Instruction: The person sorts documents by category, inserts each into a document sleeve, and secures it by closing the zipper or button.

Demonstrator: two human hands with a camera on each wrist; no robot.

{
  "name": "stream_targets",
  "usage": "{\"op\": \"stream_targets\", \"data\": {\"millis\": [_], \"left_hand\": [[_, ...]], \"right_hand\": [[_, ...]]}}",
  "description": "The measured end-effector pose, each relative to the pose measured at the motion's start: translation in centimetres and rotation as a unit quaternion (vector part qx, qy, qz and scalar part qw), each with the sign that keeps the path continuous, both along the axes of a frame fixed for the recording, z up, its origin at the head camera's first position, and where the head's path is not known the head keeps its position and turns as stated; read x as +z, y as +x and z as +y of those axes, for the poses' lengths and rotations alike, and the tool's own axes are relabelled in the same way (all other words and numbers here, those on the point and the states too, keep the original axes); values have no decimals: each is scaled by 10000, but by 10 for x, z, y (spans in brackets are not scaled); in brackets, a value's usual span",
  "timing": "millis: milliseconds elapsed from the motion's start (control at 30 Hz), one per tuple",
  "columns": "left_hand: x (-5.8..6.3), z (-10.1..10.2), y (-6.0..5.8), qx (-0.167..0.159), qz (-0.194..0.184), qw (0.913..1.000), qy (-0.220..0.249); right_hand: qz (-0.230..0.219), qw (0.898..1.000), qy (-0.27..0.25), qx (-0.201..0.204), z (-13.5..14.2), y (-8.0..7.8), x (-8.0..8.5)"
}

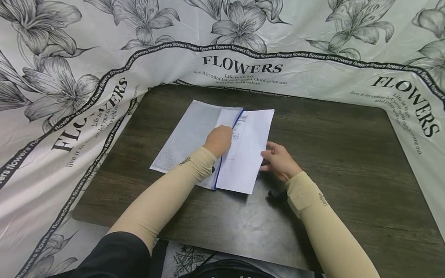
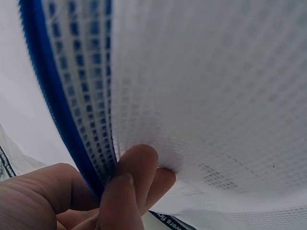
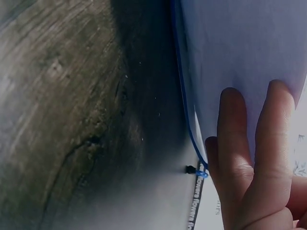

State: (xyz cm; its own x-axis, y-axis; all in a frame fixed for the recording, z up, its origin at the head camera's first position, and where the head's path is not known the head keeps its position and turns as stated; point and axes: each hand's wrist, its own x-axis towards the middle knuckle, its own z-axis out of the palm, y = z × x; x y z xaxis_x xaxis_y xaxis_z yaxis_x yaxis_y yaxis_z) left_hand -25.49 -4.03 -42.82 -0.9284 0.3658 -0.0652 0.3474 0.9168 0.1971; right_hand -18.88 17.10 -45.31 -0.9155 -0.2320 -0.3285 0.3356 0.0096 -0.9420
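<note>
A white mesh zip pouch with a blue zipper edge lies tilted near the middle of the table. White paper with some print sticks out of its right side, partly inside the pouch. My left hand pinches the pouch's edge beside the zipper, thumb on one side and curled fingers on the mesh. At the paper's right edge, my right hand holds the sheet, fingers against its underside and thumb on top. A zipper pull hangs at the end of the blue edge in the right wrist view.
The dark wooden table extends to both sides of the pouch. A white flower-printed cloth hangs behind and around it. A black strap end juts out by the right wrist, above the tabletop.
</note>
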Motion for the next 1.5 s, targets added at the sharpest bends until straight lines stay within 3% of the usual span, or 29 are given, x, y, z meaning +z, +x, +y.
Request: {"op": "stream_targets", "data": {"millis": [400,733,1267,1500], "left_hand": [[0,2,2,-174,193,9997,15],[1,7,5,-220,250,9991,281],[2,7,13,-151,262,9983,502],[0,6,11,-80,203,9983,540]], "right_hand": [[-63,9999,-80,93,-7,-1,-1],[-69,9999,-79,-127,-13,-1,-4],[6,9990,-343,-275,-30,-1,-12],[3,9990,-352,-263,-37,-5,-15]]}}
